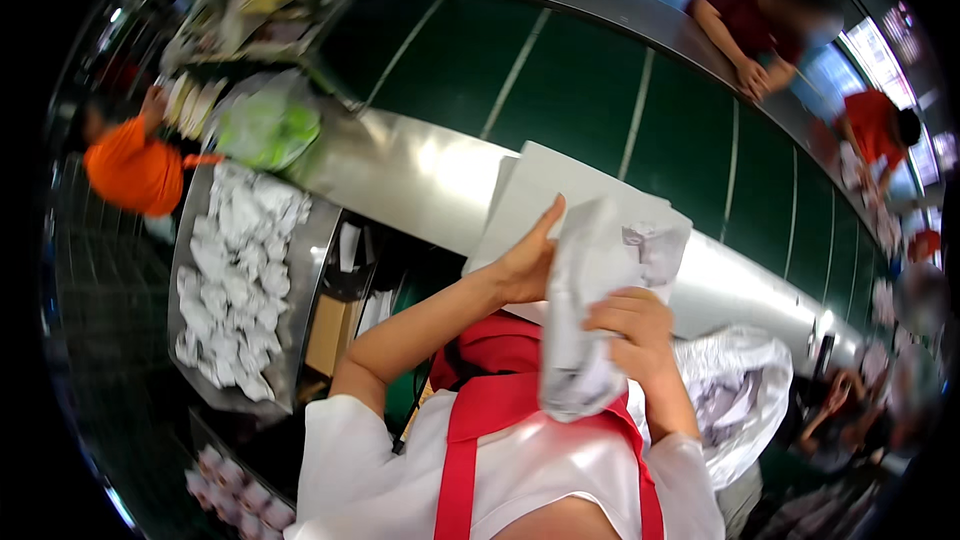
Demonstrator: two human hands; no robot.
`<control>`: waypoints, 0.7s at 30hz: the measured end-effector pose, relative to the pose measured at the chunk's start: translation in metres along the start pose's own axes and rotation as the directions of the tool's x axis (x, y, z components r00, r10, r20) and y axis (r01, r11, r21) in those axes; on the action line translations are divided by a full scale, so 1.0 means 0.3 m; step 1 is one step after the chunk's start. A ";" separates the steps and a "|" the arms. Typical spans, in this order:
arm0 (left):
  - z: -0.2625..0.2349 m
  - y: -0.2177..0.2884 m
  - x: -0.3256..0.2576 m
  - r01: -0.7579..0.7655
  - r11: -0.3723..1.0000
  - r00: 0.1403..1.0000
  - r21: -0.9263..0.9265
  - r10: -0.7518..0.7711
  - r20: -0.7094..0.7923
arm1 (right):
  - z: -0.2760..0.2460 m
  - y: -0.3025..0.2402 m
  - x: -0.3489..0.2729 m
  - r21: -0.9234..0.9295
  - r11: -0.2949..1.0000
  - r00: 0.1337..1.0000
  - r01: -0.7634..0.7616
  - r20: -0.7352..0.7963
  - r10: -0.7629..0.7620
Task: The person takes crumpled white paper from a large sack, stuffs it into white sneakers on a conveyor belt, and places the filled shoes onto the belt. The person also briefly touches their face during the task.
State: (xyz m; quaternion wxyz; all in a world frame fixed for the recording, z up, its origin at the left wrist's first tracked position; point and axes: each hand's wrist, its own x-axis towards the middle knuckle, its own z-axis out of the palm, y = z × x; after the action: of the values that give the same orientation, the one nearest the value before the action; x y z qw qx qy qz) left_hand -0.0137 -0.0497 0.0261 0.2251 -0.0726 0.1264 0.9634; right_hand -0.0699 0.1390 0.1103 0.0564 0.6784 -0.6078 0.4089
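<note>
1 soft white bundle (580, 340) is held on end before the wearer's chest, at the near edge of the metal surface (430, 165); take it as the centre of the clock. The left hand (530, 265) is at its 10 o'clock side, thumb raised and fingers hidden behind the wrapping, so I cannot tell how tightly they close, though the hand appears to back the limp thing. The right hand (632, 330) grasps the front at 4 o'clock with bent fingers, probably because the material would sag without a grip on either side. White flat sheets (540, 175) lie at 12 o'clock, just behind the bundle, perhaps as a smooth layer over the metal. At 9 o'clock a metal tray (300, 340) keeps many crumpled white pieces (235, 280) together, its sides seemingly stopping them from sliding off; at 4 o'clock a white sack (760, 370) gapes wide, which would leave its contents within easy reach. A green belt (590, 70) runs from 11 to 3 o'clock beyond. As for labels, a greyish patch (652, 248) at the bundle's upper right may be print, but it is too blurred to read.
</note>
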 end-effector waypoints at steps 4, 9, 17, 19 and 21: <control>0.095 -0.015 0.066 -0.080 0.979 0.986 0.187 0.105 -0.130 | 0.043 0.015 0.014 0.092 0.995 0.995 -0.040 -0.091 0.049; 0.127 -0.094 0.064 -0.198 0.664 0.841 0.721 0.493 -0.223 | 0.025 0.020 -0.007 -0.026 0.818 0.747 -0.575 -0.425 0.511; 0.072 -0.038 0.032 -0.347 0.545 0.858 0.764 0.513 0.024 | 0.060 0.040 -0.050 0.331 0.595 0.536 -0.732 -0.259 0.804; 0.109 -0.032 0.003 -0.403 0.407 0.770 0.819 0.635 0.063 | 0.063 0.052 -0.044 0.316 0.605 0.552 -0.731 -0.247 0.797; 0.150 -0.032 -0.017 -0.223 0.263 0.816 0.939 0.577 0.032 | 0.059 0.062 -0.029 0.307 0.613 0.591 -0.728 -0.174 0.788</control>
State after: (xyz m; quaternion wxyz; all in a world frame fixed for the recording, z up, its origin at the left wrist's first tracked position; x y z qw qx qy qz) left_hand -0.0085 -0.0310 0.0682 -0.0530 -0.0553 0.6832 0.7262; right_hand -0.0768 0.1309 0.0852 -0.1046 0.2867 -0.7786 0.5484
